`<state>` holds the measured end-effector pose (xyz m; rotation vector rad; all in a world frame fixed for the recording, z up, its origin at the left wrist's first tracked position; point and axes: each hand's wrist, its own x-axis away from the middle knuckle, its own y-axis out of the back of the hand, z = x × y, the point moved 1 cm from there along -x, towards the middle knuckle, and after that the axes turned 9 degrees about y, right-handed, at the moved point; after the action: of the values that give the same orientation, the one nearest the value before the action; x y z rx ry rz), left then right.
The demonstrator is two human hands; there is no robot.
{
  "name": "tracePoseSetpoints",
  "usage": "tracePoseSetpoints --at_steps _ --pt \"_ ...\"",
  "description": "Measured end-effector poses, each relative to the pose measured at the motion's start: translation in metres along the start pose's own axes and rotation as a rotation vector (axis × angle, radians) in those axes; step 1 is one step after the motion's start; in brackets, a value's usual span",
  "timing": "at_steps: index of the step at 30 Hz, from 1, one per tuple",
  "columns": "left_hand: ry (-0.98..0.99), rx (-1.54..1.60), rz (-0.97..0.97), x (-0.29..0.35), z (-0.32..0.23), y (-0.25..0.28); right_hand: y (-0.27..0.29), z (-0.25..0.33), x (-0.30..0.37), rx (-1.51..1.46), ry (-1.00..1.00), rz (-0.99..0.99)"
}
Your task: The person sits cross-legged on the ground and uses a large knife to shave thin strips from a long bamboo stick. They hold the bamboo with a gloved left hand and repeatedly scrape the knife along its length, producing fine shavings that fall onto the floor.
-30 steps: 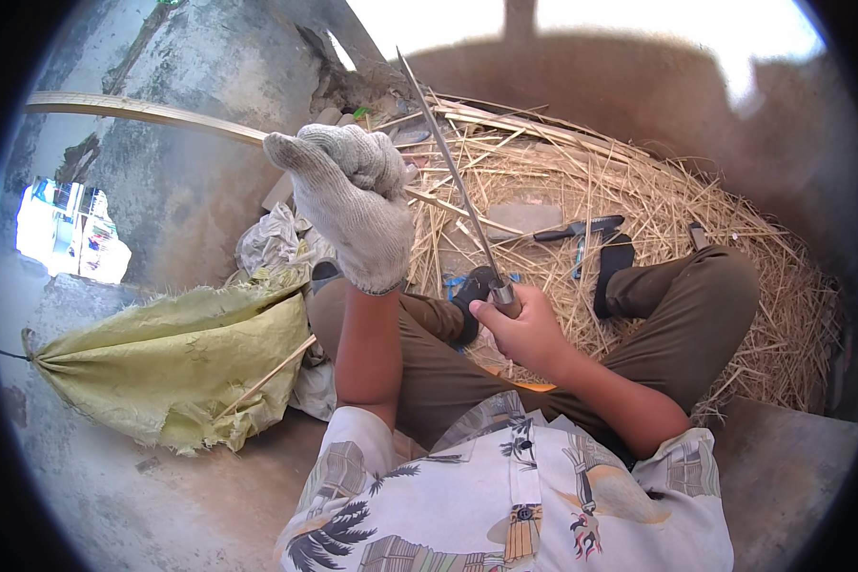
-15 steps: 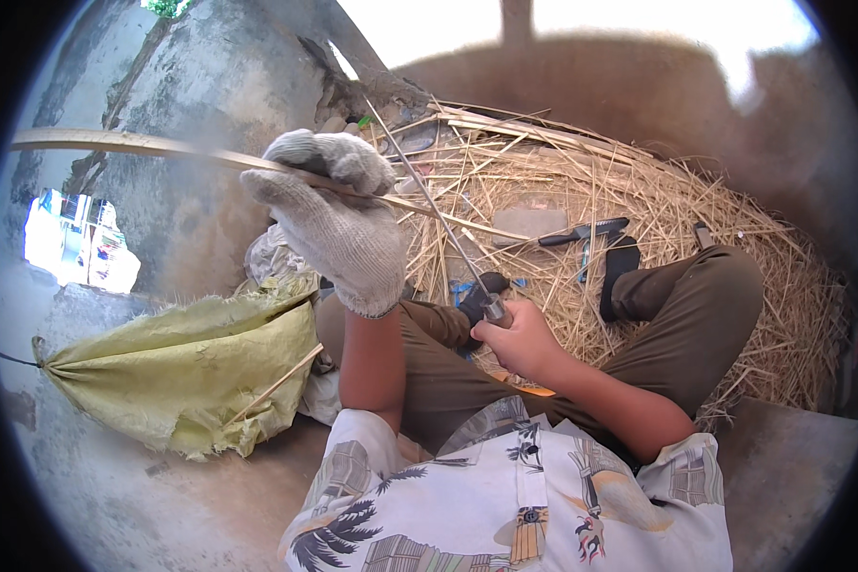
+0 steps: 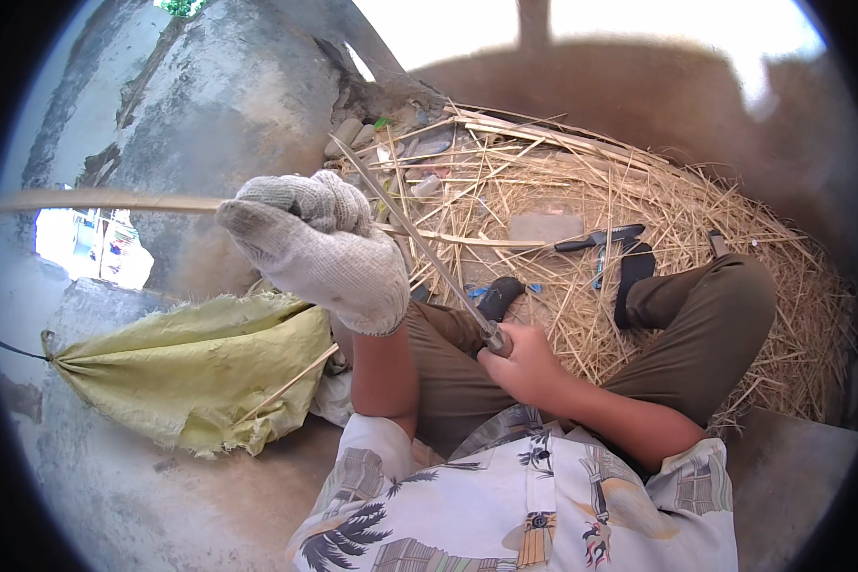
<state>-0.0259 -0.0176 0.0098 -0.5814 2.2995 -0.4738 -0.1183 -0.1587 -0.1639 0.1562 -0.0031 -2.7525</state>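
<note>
My left hand, in a whitish knitted glove, is closed round a long pale bamboo strip. One part of the strip runs out to the left, blurred at its far end; a thinner part emerges on the right of the glove. Bare, my right hand grips the handle of a long knife. Its narrow blade slants up and leftward, passing close to the right side of the glove. Whether blade and strip touch, I cannot tell. The fingers round the handle are partly hidden.
Bamboo shavings cover the floor before my crossed legs. Among them lie a black-handled knife and a flat greyish block. To the left is a yellow-green woven sack, beside a worn wall. Longer strips lie at the back.
My gloved hand and the bamboo strip have come lower, and the glove is closed more tightly. The knife has tilted further left, its blade turned to show broader. The view has shifted slightly.
</note>
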Motion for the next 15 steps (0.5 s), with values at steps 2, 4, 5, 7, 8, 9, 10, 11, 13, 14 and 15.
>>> tracePoseSetpoints --at_steps 2,4,5,7,8,9,10,11,13,14,15 --pt "-0.005 0.04 -0.017 -0.003 0.0 0.002 -0.003 0.0 -0.001 -0.009 -0.144 -0.009" --pt "0.008 0.075 0.003 -0.008 0.004 0.01 -0.002 0.0 -0.001 0.006 -0.144 -0.011" --pt "0.013 0.09 0.009 -0.01 0.004 0.013 -0.002 0.0 -0.001 0.012 -0.145 -0.007" --pt "-0.013 0.063 0.039 -0.009 0.004 0.011 -0.003 0.008 -0.001 -0.034 -0.151 -0.058" --pt "-0.024 0.048 0.051 -0.008 0.005 0.011 -0.003 0.012 0.0 -0.057 -0.157 -0.083" --pt "-0.019 0.049 0.028 -0.007 0.005 0.011 -0.002 0.016 0.0 -0.06 -0.091 -0.088" --pt "-0.015 0.05 0.004 -0.007 0.004 0.009 0.0 0.02 0.002 -0.063 -0.025 -0.092" --pt "-0.011 0.051 -0.019 -0.006 0.003 0.008 0.002 0.022 0.002 -0.066 0.041 -0.096" --pt "0.004 0.056 0.01 -0.003 0.004 0.006 0.001 0.005 0.002 -0.064 0.039 -0.097" --pt "0.008 0.054 0.027 -0.002 0.003 0.006 -0.002 0.0 0.001 -0.068 0.041 -0.095" --pt "0.024 0.105 0.036 -0.004 0.003 0.01 -0.004 -0.003 0.0 -0.077 -0.036 -0.076"
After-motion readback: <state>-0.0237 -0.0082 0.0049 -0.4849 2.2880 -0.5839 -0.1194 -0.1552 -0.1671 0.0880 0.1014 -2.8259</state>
